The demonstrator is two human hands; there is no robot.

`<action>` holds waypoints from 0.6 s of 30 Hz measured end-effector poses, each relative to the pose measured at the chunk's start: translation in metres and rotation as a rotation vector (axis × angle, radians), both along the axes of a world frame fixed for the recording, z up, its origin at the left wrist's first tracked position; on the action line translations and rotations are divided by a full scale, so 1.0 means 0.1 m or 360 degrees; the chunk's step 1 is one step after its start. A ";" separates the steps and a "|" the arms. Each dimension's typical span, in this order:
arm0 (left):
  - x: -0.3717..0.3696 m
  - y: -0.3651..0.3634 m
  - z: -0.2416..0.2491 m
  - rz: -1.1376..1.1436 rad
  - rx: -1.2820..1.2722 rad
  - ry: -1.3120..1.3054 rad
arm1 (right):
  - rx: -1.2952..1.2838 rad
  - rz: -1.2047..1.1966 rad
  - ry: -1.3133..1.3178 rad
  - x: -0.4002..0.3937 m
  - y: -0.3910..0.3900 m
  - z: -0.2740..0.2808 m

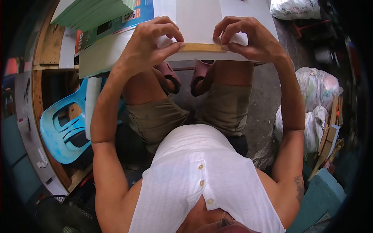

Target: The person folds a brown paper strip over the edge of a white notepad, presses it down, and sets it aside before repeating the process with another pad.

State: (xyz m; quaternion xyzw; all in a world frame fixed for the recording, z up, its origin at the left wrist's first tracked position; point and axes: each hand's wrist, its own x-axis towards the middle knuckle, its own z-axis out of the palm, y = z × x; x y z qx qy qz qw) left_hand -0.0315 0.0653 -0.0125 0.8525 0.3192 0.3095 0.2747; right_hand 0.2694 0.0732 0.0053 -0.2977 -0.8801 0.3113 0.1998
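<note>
Both our hands pinch the near edge of a white sheet [206, 17]. The left hand [149, 42] has thumb and fingers closed on the left end of a tan strip [202, 47] along that edge; the right hand [248, 39] is closed on the strip's right end. The strip sits at twelve o'clock from our chest, above our knees.

Around us:
- pink sandals [184, 75] below the sheet, between the knees
- green boards [93, 13] at eleven o'clock, on a printed box [112, 27]
- blue plastic chair [64, 130] at nine o'clock
- stuffed plastic bags [316, 91] at three o'clock

Risk, as we judge it: only the fingertips hold the strip. Uneven pressure from one hand could skew it off the edge, and a wrinkle or crooked line could follow. The sheet hangs past the support, so it could sag or crease.
</note>
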 end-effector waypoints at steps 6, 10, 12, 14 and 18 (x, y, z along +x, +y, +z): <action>-0.04 0.06 0.02 0.0005 -0.0262 0.0125 | -0.0029 0.0096 -0.0057 0.02 0.12 -0.03; -0.03 0.05 0.03 -0.0002 -0.0325 0.0116 | 0.0009 -0.0004 -0.0062 -0.01 0.10 -0.07; -0.04 0.06 0.05 -0.0022 -0.0312 0.0128 | -0.0033 -0.0026 -0.0058 -0.01 0.07 -0.06; -0.04 0.07 0.05 -0.0038 -0.0307 0.0135 | -0.0009 -0.0034 -0.0067 -0.01 0.06 -0.06; -0.03 0.08 0.03 -0.0030 -0.0273 0.0150 | -0.0018 -0.0049 0.0032 0.03 0.06 -0.14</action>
